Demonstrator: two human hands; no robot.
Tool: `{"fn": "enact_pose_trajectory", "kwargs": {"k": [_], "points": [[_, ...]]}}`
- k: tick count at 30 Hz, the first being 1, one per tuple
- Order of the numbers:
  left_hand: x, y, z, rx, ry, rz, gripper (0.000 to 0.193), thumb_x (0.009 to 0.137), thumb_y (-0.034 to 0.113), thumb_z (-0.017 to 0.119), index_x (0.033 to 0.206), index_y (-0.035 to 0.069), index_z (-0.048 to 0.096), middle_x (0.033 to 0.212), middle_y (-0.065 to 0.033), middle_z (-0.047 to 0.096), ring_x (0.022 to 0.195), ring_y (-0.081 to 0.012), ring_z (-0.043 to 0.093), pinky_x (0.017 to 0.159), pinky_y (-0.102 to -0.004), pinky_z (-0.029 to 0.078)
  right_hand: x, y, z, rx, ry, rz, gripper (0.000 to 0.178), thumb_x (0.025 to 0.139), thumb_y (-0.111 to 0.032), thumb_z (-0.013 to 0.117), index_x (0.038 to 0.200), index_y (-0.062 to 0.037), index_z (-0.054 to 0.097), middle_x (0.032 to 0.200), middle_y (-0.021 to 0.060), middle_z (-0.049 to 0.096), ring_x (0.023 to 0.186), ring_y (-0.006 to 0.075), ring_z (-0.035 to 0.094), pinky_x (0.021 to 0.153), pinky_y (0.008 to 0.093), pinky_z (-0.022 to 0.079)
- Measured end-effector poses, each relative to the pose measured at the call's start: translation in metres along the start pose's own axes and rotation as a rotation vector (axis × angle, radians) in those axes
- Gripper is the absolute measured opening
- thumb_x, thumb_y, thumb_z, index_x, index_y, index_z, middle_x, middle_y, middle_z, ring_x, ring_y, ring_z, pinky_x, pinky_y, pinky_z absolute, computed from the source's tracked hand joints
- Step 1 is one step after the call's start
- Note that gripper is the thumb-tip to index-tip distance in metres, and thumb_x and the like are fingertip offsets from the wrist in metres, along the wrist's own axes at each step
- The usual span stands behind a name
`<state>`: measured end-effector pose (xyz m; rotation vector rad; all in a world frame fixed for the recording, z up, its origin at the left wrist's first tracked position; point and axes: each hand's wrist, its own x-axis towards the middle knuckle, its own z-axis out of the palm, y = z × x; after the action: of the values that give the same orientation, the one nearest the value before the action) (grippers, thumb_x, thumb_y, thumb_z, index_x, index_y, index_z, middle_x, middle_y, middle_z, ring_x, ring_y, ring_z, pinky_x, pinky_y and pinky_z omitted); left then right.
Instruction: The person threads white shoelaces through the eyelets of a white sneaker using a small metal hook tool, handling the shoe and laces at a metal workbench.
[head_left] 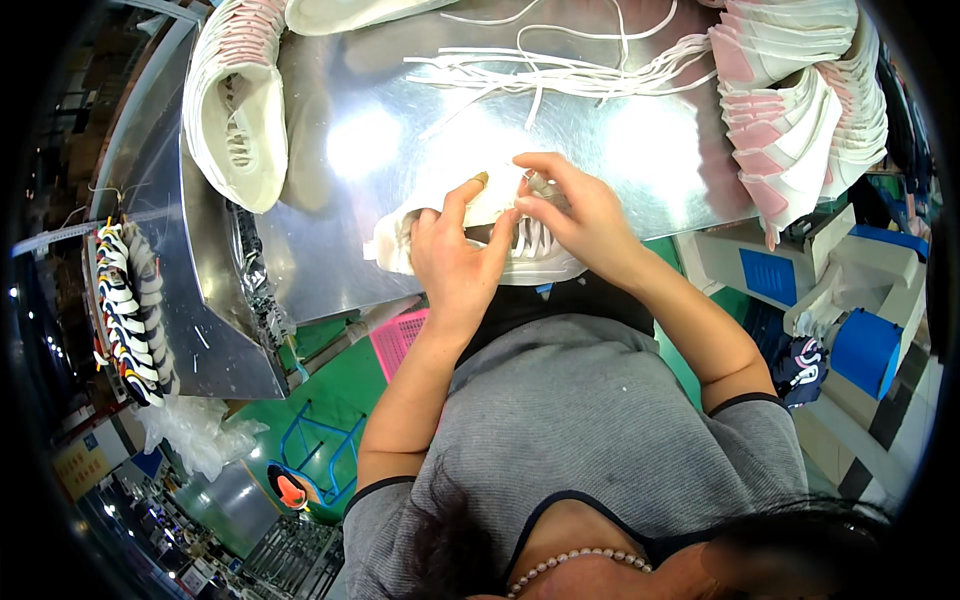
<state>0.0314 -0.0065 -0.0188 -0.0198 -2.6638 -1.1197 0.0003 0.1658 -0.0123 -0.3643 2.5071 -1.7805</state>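
A white shoe upper [545, 268] with rows of lacing across its opening lies at the table's near edge, in front of my body. My left hand [455, 250] rests over its left part and grips it, with a yellowish cover on one fingertip. From the right, my right hand [585, 215] curls above the lacing, thumb and index finger facing each other. A small shiny piece [540, 184] shows among the right fingers; its kind is unclear. The two hands nearly meet over the upper, hiding part of it.
Loose white shoelaces [570, 78] lie across the metal table [330, 235]. Stacked white uppers [240, 150] stand at the left, and pink-and-white ones [785, 120] at the right. A pink basket [398, 342] is below the table edge. A beige machine with blue panels [768, 275] stands at right.
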Motion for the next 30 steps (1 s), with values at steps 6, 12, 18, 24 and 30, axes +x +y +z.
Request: {"fn": "enact_pose_trajectory", "kwargs": {"k": [6, 12, 18, 24, 30], "points": [[-0.001, 0.009, -0.001, 0.034, -0.013, -0.047, 0.048, 0.078, 0.026, 0.08, 0.121, 0.011, 0.067, 0.094, -0.0116, 0.067, 0.087, -0.0301, 0.054, 0.083, -0.0405, 0.044, -0.019, -0.019, -0.029, -0.189, -0.131, 0.075, 0.017, 0.097, -0.017, 0.061, 0.106, -0.0027, 0.057, 0.091, 0.0166, 0.071, 0.082, 0.0339, 0.07, 0.069, 0.0403, 0.052], [-0.001, 0.011, -0.001, 0.065, -0.001, 0.008, 0.047, 0.077, 0.021, 0.078, 0.121, 0.01, 0.066, 0.095, -0.01, 0.068, 0.088, -0.0297, 0.054, 0.085, -0.0405, 0.043, -0.02, -0.017, -0.029, -0.264, -0.158, -0.009, 0.013, 0.097, -0.017, 0.06, 0.098, -0.0044, 0.056, 0.081, 0.0125, 0.068, 0.072, 0.0349, 0.066, 0.062, 0.0434, 0.049], [-0.003, 0.01, 0.0, -0.078, 0.016, 0.042, 0.043, 0.079, 0.012, 0.075, 0.12, 0.008, 0.065, 0.101, -0.0119, 0.071, 0.091, -0.0287, 0.06, 0.081, -0.0407, 0.047, -0.013, -0.007, -0.021, -0.41, -0.176, -0.158, 0.014, 0.092, -0.017, 0.064, 0.097, -0.0062, 0.057, 0.078, 0.0109, 0.067, 0.069, 0.0338, 0.065, 0.059, 0.0433, 0.049], [-0.001, 0.015, -0.002, -0.345, -0.189, -0.239, 0.042, 0.083, 0.003, 0.069, 0.124, 0.003, 0.062, 0.113, -0.0155, 0.069, 0.104, -0.0325, 0.063, 0.09, -0.0425, 0.048, 0.002, -0.006, 0.006, -0.716, -0.181, -0.305, 0.022, 0.081, -0.013, 0.066, 0.099, -0.0052, 0.056, 0.074, 0.0111, 0.066, 0.069, 0.0312, 0.069, 0.058, 0.0424, 0.053], [0.0, 0.001, -0.003, -0.341, -0.194, -0.04, 0.057, 0.079, 0.006, 0.073, 0.132, 0.004, 0.056, 0.127, -0.0156, 0.064, 0.11, -0.033, 0.059, 0.097, -0.0409, 0.045, -0.017, -0.029, -0.05, -0.379, -0.262, -0.024, 0.021, 0.092, -0.018, 0.067, 0.11, -0.0087, 0.06, 0.081, 0.0152, 0.067, 0.073, 0.035, 0.066, 0.063, 0.0411, 0.049]]}}
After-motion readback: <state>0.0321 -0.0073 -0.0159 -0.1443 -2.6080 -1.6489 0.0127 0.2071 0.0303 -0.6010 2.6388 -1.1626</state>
